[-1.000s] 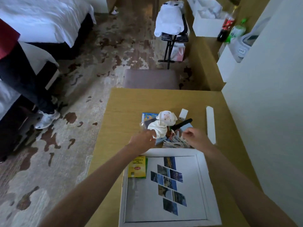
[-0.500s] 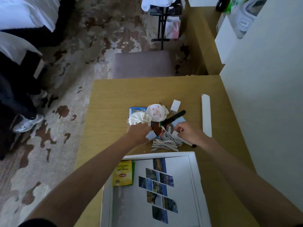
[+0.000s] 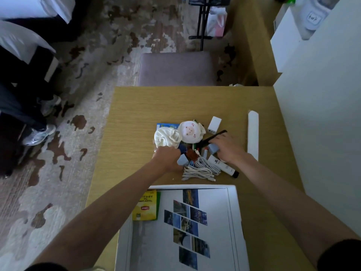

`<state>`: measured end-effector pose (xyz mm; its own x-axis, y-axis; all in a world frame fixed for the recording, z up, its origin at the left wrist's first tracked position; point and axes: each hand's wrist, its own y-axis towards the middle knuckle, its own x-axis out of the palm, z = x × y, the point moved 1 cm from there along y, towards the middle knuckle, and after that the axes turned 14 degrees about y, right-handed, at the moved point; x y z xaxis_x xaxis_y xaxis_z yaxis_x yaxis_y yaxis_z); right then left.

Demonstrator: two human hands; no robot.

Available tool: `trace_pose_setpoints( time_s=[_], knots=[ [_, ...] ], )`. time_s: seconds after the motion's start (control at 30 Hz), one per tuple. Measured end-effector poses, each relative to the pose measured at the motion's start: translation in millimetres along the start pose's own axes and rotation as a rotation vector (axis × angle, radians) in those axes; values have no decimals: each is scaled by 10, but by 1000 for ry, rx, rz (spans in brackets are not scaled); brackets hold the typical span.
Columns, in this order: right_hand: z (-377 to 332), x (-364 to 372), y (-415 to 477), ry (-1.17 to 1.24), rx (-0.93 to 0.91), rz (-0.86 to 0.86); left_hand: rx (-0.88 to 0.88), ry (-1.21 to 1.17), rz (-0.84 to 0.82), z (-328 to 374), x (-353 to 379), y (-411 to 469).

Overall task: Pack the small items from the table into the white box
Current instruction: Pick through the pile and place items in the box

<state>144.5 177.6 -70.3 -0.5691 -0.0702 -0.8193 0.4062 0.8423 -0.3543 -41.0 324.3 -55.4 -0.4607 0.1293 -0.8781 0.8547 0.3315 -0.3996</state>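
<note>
A pile of small items lies mid-table: a crumpled white cloth (image 3: 166, 137), a white pig-face pouch (image 3: 190, 132), a white charger (image 3: 214, 124), a black comb (image 3: 215, 135), a coiled white cable (image 3: 201, 170) and a white tube with a black cap (image 3: 222, 166). My left hand (image 3: 167, 157) is curled at the pile's left edge, fingers closed on a small blue-grey piece (image 3: 182, 159). My right hand (image 3: 227, 148) rests on the pile's right side, pinching a second blue-grey piece (image 3: 213, 148). The white box (image 3: 233, 212) lies open near me, holding a yellow tea packet (image 3: 145, 205).
A long white strip (image 3: 253, 133) lies near the table's right edge beside the white wall (image 3: 316, 133). A grey chair seat (image 3: 175, 68) stands past the far edge. A blue card (image 3: 167, 125) pokes out under the cloth. Someone's legs and shoe (image 3: 39, 133) are at the left.
My view has tipped further down toward the table. The white cloth has been dropped left of the pouch. Both hands have shifted onto the small blue-grey pieces in the pile.
</note>
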Motion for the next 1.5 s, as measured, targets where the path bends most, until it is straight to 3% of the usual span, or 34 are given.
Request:
trace_pose_setpoints(
  time_s=[0.13, 0.23, 0.37, 0.53, 0.73, 0.87, 1.07, 1.33, 1.5],
  knots=[
    [37, 15, 30, -1, -4, -23, -73, -161, 93, -141, -83, -169],
    [-24, -44, -69, 81, -24, 40, -153, -483, 139, -273, -218, -391],
    [-323, -280, -384, 437, -50, 175, -151, -939, 272, -351, -432, -827],
    [-854, -531, -946, 758, -100, 200, -63, -1111, 354, -295, -477, -1337],
    [-1283, -281, -1444, 849, -184, 17, -14, -1019, 326, -183, -287, -1898],
    [-1436, 201, -1728, 675, -246, -51, 35, -433, 364, -102, -9, -2163],
    [-1375, 875, -1957, 358, -227, -119, 255, -71, 245, 153, 293, -2420],
    [-1515, 1231, -2122, 72, -341, -273, 364, 179, 76, 412, 482, -2561],
    [-1598, 1293, -2132, 148, -316, -325, 364, 229, 37, 389, 480, -2580]
  ],
)
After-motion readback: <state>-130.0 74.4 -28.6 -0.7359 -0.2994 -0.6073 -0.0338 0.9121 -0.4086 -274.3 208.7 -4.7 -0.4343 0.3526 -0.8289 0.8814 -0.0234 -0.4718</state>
